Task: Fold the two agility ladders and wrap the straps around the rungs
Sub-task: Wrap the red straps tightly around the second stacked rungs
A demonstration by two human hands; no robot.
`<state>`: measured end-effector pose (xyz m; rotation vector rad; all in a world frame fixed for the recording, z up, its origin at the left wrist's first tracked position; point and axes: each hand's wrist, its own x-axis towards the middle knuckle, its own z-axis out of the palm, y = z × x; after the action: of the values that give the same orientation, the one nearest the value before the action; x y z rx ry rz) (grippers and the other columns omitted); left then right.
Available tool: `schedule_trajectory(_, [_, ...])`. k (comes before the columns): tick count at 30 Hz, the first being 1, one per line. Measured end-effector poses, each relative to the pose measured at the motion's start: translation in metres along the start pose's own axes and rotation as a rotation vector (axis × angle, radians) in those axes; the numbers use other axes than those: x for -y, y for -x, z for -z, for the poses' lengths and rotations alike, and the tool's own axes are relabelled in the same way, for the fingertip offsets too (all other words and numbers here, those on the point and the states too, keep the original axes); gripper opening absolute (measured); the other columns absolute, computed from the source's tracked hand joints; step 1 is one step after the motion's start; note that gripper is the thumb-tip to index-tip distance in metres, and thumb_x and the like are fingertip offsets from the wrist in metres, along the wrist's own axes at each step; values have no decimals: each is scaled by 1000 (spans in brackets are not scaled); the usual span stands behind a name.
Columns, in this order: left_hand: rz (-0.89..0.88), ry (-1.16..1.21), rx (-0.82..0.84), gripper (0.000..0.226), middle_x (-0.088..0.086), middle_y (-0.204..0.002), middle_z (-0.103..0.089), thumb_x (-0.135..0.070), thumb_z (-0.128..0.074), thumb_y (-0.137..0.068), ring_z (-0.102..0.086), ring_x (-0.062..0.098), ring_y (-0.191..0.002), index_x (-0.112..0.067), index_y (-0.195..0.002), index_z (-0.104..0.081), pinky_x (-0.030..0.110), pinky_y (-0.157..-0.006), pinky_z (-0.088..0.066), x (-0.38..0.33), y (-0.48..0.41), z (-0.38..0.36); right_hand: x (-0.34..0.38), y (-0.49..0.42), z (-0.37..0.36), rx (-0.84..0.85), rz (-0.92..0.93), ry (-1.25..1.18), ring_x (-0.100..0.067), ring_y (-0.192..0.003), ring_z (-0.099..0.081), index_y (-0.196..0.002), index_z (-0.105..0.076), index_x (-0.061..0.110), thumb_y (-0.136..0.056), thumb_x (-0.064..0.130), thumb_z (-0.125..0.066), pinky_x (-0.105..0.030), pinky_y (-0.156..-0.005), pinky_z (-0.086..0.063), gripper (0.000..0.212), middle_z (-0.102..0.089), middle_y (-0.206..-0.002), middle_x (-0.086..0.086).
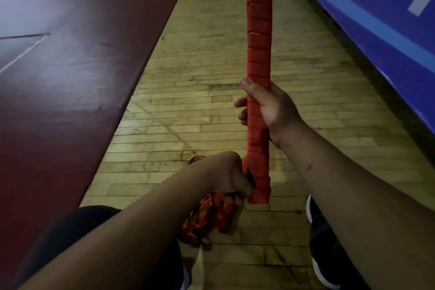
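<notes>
A: What did the right hand (pixel 268 110) hold?
B: The red ladder bundle (pixel 259 30), upright, with the fingers curled round its lower half.
A: And the left hand (pixel 226 176)?
B: Below the right one, clenched on loose straps (pixel 209 216) beside the bundle's bottom end.

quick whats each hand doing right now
Left hand: gripping the loose red strap.
Right hand: gripping the strap-wrapped rung bundle around its middle.
</notes>
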<state>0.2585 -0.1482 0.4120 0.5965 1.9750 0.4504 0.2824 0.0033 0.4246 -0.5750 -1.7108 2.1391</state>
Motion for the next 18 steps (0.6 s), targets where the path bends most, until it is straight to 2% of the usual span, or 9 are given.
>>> schedule_trajectory(3, [-10,25,9,10,-1,-58,-70,-7,-71,-100,-65,4,-44,-3,-91,-72,17,-46,-53,-1,2,-1,-1,0,-2,-50,13,18,-28,-72,-74,-119,-73,22,-98,47,-78,-42,-71,-62,33,-82,-96,-13])
schedule_trajectory(7, [7,-25,28,22,6,-83,-74,-23,-69,-105,-70,9,-54,-1,-109,-72,21,-51,-58,-1,-1,-7,-3,1,-3,-124,30,50,-23,-70,-75,-118,-74,24,-98,48,-77,-38,-68,-63,31,-83,-94,-8])
schedule_trajectory(11, [-3,-94,-10,30,9,-89,-75,-42,-70,-104,-69,13,-58,-13,-100,-64,24,-55,-60,-3,3,-12,-5,2,-4,-198,43,49,-21,-67,-74,-118,-75,26,-99,49,-77,-35,-64,-63,29,-83,-92,-6])
schedule_trajectory(14, [-33,-240,-115,44,11,-83,-81,-62,-69,-99,-76,22,-64,-20,-84,-63,36,-76,-69,0,1,-17,-6,2,-6,-223,57,55,-19,-65,-74,-117,-75,26,-99,49,-77,-34,-63,-63,29,-83,-90,-5])
schedule_trajectory(15, [-43,-292,-140,45,9,-77,-80,-64,-67,-99,-78,24,-67,-22,-83,-63,39,-79,-69,1,0,-17,-5,2,-6,-229,59,62,-19,-65,-74,-117,-75,26,-99,49,-77,-34,-64,-63,30,-83,-90,-4])
schedule_trajectory(18, [-83,-371,-167,49,7,-68,-72,-61,-64,-101,-70,22,-60,-14,-92,-74,36,-71,-64,1,-2,-15,-4,0,-5,-221,46,49,-20,-66,-74,-120,-75,23,-100,48,-76,-34,-64,-62,33,-83,-92,-6])
